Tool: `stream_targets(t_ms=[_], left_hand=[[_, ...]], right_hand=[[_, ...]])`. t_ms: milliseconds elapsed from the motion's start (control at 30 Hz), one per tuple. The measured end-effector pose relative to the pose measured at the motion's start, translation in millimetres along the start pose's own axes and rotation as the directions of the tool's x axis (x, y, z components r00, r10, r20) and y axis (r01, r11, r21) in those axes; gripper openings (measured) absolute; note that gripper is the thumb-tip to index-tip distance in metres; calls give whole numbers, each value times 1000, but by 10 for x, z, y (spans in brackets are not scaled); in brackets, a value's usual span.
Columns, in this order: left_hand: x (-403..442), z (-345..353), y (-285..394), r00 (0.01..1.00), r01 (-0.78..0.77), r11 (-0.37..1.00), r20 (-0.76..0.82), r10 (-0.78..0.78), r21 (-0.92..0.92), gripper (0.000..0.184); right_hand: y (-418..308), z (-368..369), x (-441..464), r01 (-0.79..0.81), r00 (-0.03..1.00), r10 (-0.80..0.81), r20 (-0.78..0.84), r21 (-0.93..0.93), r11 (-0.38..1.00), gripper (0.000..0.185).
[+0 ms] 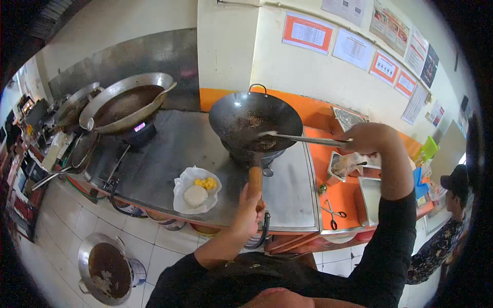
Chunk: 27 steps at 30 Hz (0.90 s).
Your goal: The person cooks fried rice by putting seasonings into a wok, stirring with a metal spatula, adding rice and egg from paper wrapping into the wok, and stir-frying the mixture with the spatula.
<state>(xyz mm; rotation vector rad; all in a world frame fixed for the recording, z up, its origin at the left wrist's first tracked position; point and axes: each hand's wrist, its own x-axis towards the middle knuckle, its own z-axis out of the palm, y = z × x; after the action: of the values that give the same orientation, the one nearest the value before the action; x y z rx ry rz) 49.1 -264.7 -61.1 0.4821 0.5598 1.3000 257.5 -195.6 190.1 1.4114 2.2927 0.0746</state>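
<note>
My left hand (250, 208) is closed round the wooden handle of a dark wok (222, 119) on a burner. My right hand (374, 137) grips a long-handled metal cooking utensil (313, 138) whose head is down in the wok. Motion blurs that head, so whether it is a spatula or a ladle cannot be made out. Small dark bits of food (252, 121) lie in the bottom of the wok. Left of the handle, a paper-lined plate (179, 204) holds a mound of white rice (195, 196) and a yellow portion that looks like egg (206, 183).
Large pans (167, 79) of dark liquid stand at the left, and another pan (84, 251) sits low near the floor. The orange counter (328, 197) at right carries scissors (334, 214) and metal trays (377, 189). A person in a cap (454, 177) is at far right.
</note>
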Motion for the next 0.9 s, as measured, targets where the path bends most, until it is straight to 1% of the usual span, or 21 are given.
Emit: stream_targets(t_ms=[33, 67, 100, 133, 167, 200, 233, 267, 300, 333, 400, 433, 500, 533, 600, 633, 700, 733, 800, 833, 900], left_hand=[[3, -5, -33, 1000, 2, 1000, 3, -2, -12, 25], [-3, -2, -55, 1000, 11, 1000, 2, -11, 3, 31], [-1, 6, -66, 1000, 16, 1000, 1, -16, 19, 37], [0, 8, -69, 1000, 15, 999, 2, -15, 37, 44], [-12, 20, -45, 1000, 7, 999, -21, -6, 34, 36], [-31, 49, -7, 999, -3, 1000, -43, 4, 29, 27], [-40, 66, 10, 998, -10, 1000, -65, 11, 19, 19], [-39, 50, -5, 999, 0, 1000, -48, 0, 14, 18], [-23, 21, -24, 1000, 8, 1000, -28, -8, 10, 17], [-8, -11, -44, 1000, 17, 1000, -8, -17, 10, 16], [2, -68, -83, 999, 53, 998, -4, -53, 35, 18], [15, -95, -91, 998, 66, 997, -3, -66, 46, 19], [19, -218, -76, 985, 160, 983, 44, -164, 95, 23], [12, -252, -71, 974, 207, 971, 66, -216, 122, 26], [-38, -199, -12, 982, 176, 972, 44, -185, 158, 29], [-74, -195, 5, 984, 165, 969, 31, -173, 182, 31], [-133, -310, -6, 989, 130, 947, 34, -146, 294, 36], [-150, -391, -11, 991, 113, 931, 35, -133, 346, 38], [-232, -653, -9, 997, 69, 853, -6, -78, 518, 36], [-274, -800, -53, 998, 64, 795, -25, -61, 603, 36], [-216, -1200, -343, 957, 279, 691, -249, -147, 666, 40]], right_hand=[[-102, 28, 151, -67, 996, 66, 58, 17, 998, 31], [-203, 54, 302, -136, 985, 132, 115, 26, 990, 34], [-129, 275, 589, -78, 997, 79, -25, 35, 996, 28], [-15, 522, 891, -19, 985, 25, -171, 35, 999, 24], [70, 614, 1051, 40, 947, -28, -321, 28, 999, 24], [126, 547, 1081, -14, 968, 24, -250, 42, 999, 24], [186, 464, 1091, -70, 982, 77, -172, 49, 996, 29], [212, 417, 1080, -129, 987, 133, -87, 50, 990, 38], [188, 429, 1045, -60, 992, 61, -111, 17, 998, 38], [131, 496, 983, 9, 991, -10, -134, -12, 1000, 39], [3, 457, 783, 22, 996, -25, -84, -41, 999, 40], [-74, 274, 564, -31, 999, 31, -16, -52, 998, 42], [-106, -6, 124, -151, 979, 145, 147, 31, 988, 42], [-69, 50, 115, -117, 989, 116, 95, 6, 993, 42], [-10, 319, 149, -62, 998, 62, -8, -23, 998, 42], [-79, 493, 240, -93, 995, 95, -33, 47, 995, 41], [-279, 828, 494, -144, 985, 160, -71, 187, 972, 39], [-271, 961, 545, -128, 984, 158, -80, 302, 945, 42], [-238, 1263, 550, -101, 985, 158, -65, 523, 846, 48], [-238, 1364, 513, -99, 989, 147, -27, 618, 780, 50], [-220, 1453, 446, -110, 992, 120, 46, 786, 609, 57]])
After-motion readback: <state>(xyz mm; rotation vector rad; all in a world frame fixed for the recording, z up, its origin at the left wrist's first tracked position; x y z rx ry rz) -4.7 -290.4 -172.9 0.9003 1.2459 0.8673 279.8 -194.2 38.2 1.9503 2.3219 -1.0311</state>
